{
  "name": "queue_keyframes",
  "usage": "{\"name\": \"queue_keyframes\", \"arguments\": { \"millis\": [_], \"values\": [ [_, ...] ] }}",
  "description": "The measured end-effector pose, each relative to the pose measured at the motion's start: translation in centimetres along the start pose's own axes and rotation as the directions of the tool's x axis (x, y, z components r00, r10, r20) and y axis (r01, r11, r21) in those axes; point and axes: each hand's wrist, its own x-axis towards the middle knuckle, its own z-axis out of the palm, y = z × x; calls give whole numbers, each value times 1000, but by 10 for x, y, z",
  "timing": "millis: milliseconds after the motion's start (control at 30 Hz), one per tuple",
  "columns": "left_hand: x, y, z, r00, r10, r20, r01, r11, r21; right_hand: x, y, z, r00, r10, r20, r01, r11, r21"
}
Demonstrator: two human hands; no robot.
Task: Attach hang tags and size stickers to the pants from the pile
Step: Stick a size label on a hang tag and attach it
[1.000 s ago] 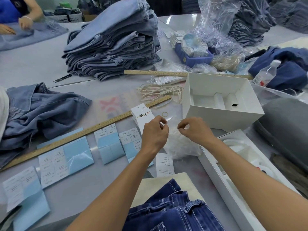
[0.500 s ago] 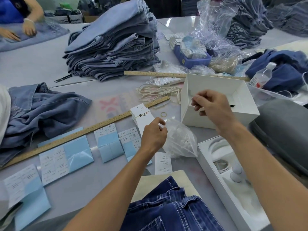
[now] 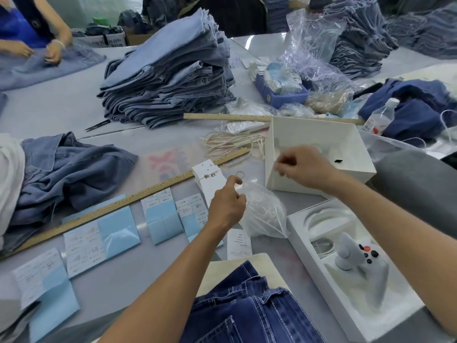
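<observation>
At a garment table, a worker's left hand pinches the mouth of a clear plastic bag beside a stack of hang tags. The right hand, blurred, hovers with fingers curled at the white box; what it holds cannot be told. Dark jeans lie at six o'clock, the folded pile at eleven.

We are in a garment finishing workshop. Folded jeans are stacked high on a long grey table, with more piles behind, wooden rulers, sticker sheets, tag strings, and another worker handling denim.
</observation>
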Motion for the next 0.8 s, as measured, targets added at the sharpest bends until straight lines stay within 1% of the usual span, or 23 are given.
{"name": "queue_keyframes", "arguments": {
  "millis": [67,100,167,200,233,267,300,333,367,400,433,467,500,567,600,633,667,733,767,800],
  "values": [
    [1,0,-2,1000,-5,5,5,1000,12,2,-5,-12,977,9,-212,38,975,217],
    [1,-1,-3,1000,-19,0,19,1000,4,2,-10,-14,976,-5,-217,63,964,260],
    [0,2,-1,999,-22,25,22,1000,20,-7,-15,-11,999,-28,-42,34,985,167],
    [-2,4,0,1000,-16,3,16,999,32,-12,-15,-7,999,-40,17,37,990,140],
    [-4,9,-2,999,12,-45,-11,1000,27,-19,-17,-5,999,-44,25,40,989,145],
    [-8,17,-9,991,61,-115,-63,998,-13,-25,-19,-5,999,-49,24,44,983,180],
    [-12,24,-17,975,138,-177,-151,986,-64,-31,-21,-7,998,-59,23,53,973,223],
    [-18,32,-25,954,236,-183,-258,960,-107,-37,-24,-9,996,-85,35,73,964,255],
    [-26,39,-34,938,324,-124,-342,926,-160,-44,-30,-9,990,-127,58,106,955,276],
    [-37,47,-41,924,381,-23,-375,895,-242,-50,-35,-9,982,-174,72,148,949,277],
    [-49,54,-47,912,399,96,-344,870,-353,-57,-41,-8,973,-220,74,195,947,253],
    [-63,59,-52,893,406,194,-284,844,-455,-65,-47,-7,963,-259,68,239,945,222],
    [-76,63,-55,882,408,235,-245,823,-513,-72,-52,-9,958,-282,58,264,942,207],
    [-101,63,-63,897,390,206,-220,801,-557,-86,-57,-13,953,-291,80,262,929,262],
    [-114,61,-68,907,370,201,-176,767,-617,-95,-60,-13,949,-298,99,261,923,283],
    [-125,60,-73,913,343,218,-95,702,-706,-104,-62,-12,942,-319,104,279,917,284],
    [-136,62,-78,910,317,266,13,621,-784,-114,-65,-10,931,-354,92,323,913,251],
    [-155,62,-83,874,307,376,191,493,-848,-127,-72,-5,900,-434,39,425,895,135],
    [-166,60,-84,862,297,411,242,470,-849,-132,-75,-3,887,-462,32,456,883,108],
    [-176,58,-84,864,272,424,264,471,-842,-137,-76,-3,873,-486,41,479,870,118]
  ]
}}
